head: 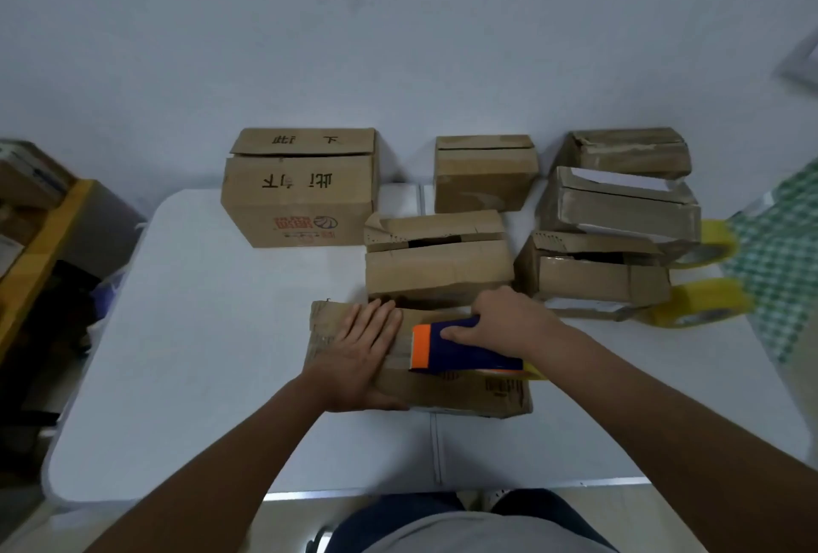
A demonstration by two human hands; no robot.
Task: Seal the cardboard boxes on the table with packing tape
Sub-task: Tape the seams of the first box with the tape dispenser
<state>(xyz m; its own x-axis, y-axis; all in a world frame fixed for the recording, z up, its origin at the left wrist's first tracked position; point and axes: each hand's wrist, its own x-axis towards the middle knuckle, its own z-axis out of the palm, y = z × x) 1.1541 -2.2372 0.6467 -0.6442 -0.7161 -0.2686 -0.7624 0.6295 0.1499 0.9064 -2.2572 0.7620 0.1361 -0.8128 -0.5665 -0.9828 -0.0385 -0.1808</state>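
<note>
your left hand (360, 346) lies flat on the box (451, 388) near the counter (221, 375) front edge; right hand (500, 324) grips the tape dispenser (460, 346) on top. ease pressure and flaps may spring, tape wrinkling off-seam.

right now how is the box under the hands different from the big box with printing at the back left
The box under the hands lies low and flat at the near edge of the table; the big printed box stands tall at the back left.
The near box's flaps are pressed shut by the left hand while the right hand runs a tape dispenser over it; the big box is untouched, its top flap slightly lifted.
Both are brown cardboard.
</note>
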